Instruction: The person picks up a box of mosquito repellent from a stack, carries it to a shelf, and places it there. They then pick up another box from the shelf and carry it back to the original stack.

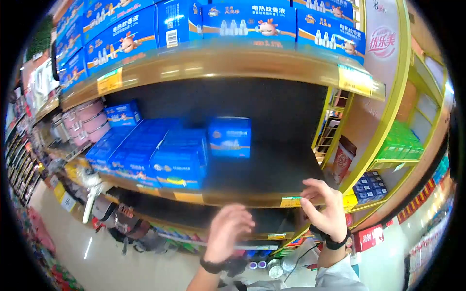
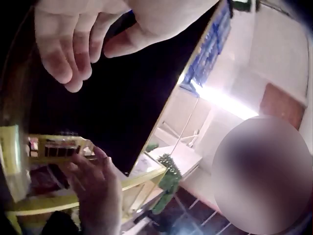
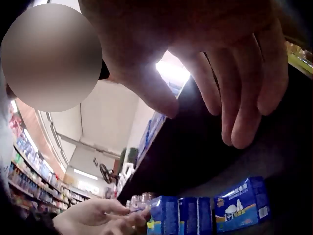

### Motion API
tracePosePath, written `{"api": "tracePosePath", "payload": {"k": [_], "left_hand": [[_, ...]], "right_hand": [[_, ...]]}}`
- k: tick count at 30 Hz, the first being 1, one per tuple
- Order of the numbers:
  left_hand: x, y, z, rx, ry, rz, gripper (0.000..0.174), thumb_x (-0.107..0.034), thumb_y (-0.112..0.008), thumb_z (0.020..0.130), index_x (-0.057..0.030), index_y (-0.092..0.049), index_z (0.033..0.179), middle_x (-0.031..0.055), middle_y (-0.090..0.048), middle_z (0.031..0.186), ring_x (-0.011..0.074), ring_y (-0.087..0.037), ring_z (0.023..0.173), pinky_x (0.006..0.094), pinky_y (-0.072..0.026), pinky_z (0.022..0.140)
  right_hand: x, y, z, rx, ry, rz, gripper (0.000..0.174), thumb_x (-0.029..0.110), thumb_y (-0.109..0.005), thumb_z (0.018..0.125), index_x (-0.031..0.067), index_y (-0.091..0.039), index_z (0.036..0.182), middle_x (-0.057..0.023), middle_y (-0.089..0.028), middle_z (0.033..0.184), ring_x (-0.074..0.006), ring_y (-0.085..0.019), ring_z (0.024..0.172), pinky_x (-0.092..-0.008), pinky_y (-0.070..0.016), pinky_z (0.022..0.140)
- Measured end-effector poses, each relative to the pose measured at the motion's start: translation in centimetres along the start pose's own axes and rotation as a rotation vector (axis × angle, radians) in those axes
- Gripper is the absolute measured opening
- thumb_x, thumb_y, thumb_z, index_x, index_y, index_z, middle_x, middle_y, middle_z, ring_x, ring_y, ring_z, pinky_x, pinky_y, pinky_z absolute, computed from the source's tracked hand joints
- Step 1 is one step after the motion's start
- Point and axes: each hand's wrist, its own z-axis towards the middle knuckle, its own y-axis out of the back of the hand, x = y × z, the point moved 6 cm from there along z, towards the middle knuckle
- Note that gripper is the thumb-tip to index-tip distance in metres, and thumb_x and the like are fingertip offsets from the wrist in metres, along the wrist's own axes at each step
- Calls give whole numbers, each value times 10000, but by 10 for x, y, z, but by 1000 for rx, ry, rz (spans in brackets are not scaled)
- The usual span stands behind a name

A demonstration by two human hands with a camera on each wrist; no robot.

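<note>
So both hands are empty here. The left hand (image 1: 228,234) is in front of the shelf edge (image 1: 228,199), fingers loosely bent and partly open, a bit blurry. The right hand (image 1: 329,211) is up near the price label (image 1: 291,202), fingers curved, thumb held apart, no grip on anything.

The lone blue box (image 1: 230,138) stands upright towards the back of the shelf, with a gap between it and the packed blue boxes (image 1: 179,162) on its left. Another small box (image 1: 122,114) sits up higher at the back left.

What I'd worry about: that lone box has no neighbour on its right, so a sloppy fingertip push could tip or twist it. The packed boxes come close to the front edge, so a sleeve or wrist dragging across could pull one off. Reaching deep, I'd also watch for knuckles on the upper shelf (image 1: 218,65) or the black wristband (image 1: 335,241) snagging the label. Can't tell how heavy the boxes are, but if they're light they'd slide easily.
</note>
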Motion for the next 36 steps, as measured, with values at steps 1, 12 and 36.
{"api": "tracePosePath", "payload": {"k": [1,12,36], "left_hand": [[-9,0,14,50,-1,-94,354,-128,-501,896,-8,-509,1229,167,-623,1080,287,-632,971,368,-533,781],[-30,28,93,75,62,-398,639,-57,-502,859,-15,-241,1440,211,-304,1464,323,-314,1374,460,-279,1133],[-11,6,46,226,254,37,480,-388,-456,998,50,-514,1186,186,-643,1052,276,-677,896,338,-532,750]], "right_hand": [[12,-1,12,22,11,-57,369,103,-693,779,46,-591,1129,-105,-688,793,-242,-693,715,-322,-541,670],[-28,-144,188,474,-146,-441,737,378,-678,824,57,-374,1414,-281,-640,1049,-437,-629,950,-433,-512,848],[87,-6,-13,-44,-155,-470,539,157,-661,851,97,-494,1360,-237,-656,913,-321,-670,761,-362,-527,723]]}}
